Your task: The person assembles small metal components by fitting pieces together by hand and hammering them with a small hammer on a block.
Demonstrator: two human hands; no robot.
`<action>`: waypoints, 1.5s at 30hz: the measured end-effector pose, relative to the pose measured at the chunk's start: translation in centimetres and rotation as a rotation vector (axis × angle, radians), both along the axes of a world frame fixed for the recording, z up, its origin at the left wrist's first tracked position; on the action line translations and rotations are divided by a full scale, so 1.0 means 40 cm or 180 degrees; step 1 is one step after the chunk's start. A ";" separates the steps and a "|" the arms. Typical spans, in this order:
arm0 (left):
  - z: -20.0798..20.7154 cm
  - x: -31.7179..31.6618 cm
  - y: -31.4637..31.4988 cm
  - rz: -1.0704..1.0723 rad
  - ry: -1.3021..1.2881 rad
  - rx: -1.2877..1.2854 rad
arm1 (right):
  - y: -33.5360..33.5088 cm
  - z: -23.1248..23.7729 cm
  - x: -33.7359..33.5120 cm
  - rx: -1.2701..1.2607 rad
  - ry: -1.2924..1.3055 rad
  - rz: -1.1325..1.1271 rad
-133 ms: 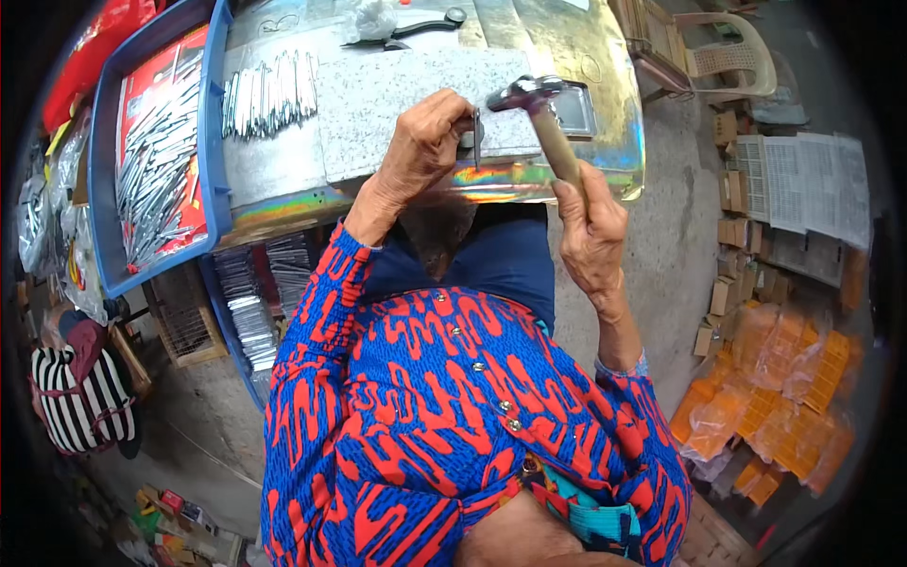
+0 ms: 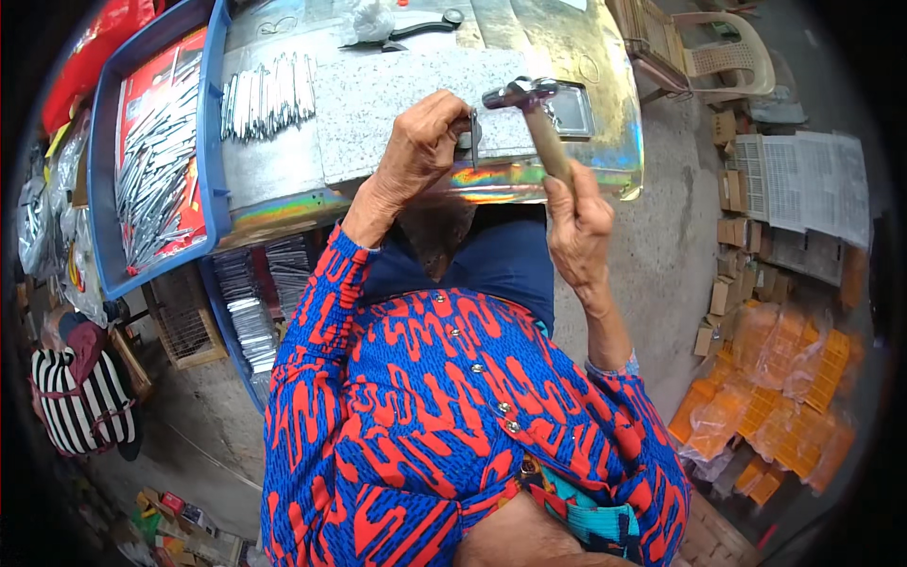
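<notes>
My left hand (image 2: 420, 146) pinches a small thin metal piece (image 2: 472, 137) upright on the near edge of a grey stone slab (image 2: 378, 99). My right hand (image 2: 576, 227) grips the wooden handle of a hammer (image 2: 529, 104), whose steel head hangs just above and to the right of the metal piece. The slab lies on a shiny iridescent metal-covered table (image 2: 567, 175).
A row of thin metal pieces (image 2: 269, 94) lies on the slab's left. A blue tray (image 2: 156, 151) full of similar pieces stands further left. Pliers (image 2: 406, 33) lie at the table's back. Orange bags (image 2: 775, 397), cardboard boxes and a plastic chair (image 2: 723, 52) occupy the floor at right.
The hammer head and my right hand have shifted slightly left, closer to the metal piece. My left hand stays in place.
</notes>
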State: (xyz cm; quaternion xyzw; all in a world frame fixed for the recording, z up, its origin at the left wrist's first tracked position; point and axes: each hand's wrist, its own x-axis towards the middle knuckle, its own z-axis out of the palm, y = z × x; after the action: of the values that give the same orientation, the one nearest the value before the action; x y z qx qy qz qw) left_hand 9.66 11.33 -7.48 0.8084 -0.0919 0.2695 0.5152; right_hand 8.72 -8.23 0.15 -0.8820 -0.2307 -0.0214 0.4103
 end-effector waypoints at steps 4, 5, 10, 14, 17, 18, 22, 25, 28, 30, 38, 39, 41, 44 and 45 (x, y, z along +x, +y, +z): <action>0.072 -0.004 0.008 0.0021 -0.0114 0.0252 | -0.004 -0.041 -0.008 0.0949 0.1378 -0.0226; 0.084 -0.002 0.015 0.0020 -0.0127 0.0287 | 0.003 -0.042 -0.003 0.1286 0.1999 -0.0346; 0.076 0.004 0.032 0.0093 0.0043 -0.0315 | 0.030 -0.076 0.016 0.2023 0.2662 -0.0237; 0.098 -0.001 0.043 -0.0018 0.1087 -0.1411 | 0.013 -0.087 0.037 0.0323 0.0936 -0.0166; 0.089 0.001 0.051 -0.0212 0.1091 -0.1990 | 0.017 -0.070 0.049 -0.0587 -0.0574 -0.0269; 0.085 -0.002 0.053 -0.0263 0.1053 -0.2122 | 0.023 -0.054 0.053 -0.0390 -0.0626 -0.0356; 0.091 -0.013 0.043 -0.0513 0.1014 -0.2655 | 0.076 0.001 0.066 0.0553 -0.0412 0.0202; 0.111 -0.039 0.040 -0.0552 0.1223 -0.2766 | 0.148 0.039 0.057 0.0923 -0.0457 0.0557; 0.114 -0.049 0.029 -0.0800 0.1226 -0.2857 | 0.179 0.039 0.069 0.1021 -0.0622 0.0803; 0.122 -0.061 0.024 -0.0913 0.1233 -0.2889 | 0.190 0.031 0.079 0.1095 -0.0996 0.1007; 0.170 -0.105 -0.003 -0.1732 0.1699 -0.4181 | 0.175 0.064 0.045 0.2452 0.1025 0.0593; 0.175 -0.111 -0.002 -0.1827 0.1700 -0.4211 | 0.177 0.065 0.043 0.2475 0.1051 0.0656; 0.174 -0.119 -0.011 -0.2069 0.1635 -0.4240 | 0.180 0.068 0.043 0.2929 0.1309 0.0515; 0.184 -0.134 0.002 -0.2284 0.1802 -0.3993 | 0.180 0.090 0.047 0.3063 0.1770 0.0672; 0.189 -0.137 0.006 -0.2318 0.1895 -0.3892 | 0.176 0.090 0.055 0.3111 0.2007 0.0805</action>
State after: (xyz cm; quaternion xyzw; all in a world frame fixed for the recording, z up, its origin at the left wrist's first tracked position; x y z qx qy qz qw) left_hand 4.19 11.55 0.10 0.3373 -0.0444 -0.1429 0.9294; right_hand 10.91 -1.18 3.76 -0.5203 -0.1644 0.1869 0.8169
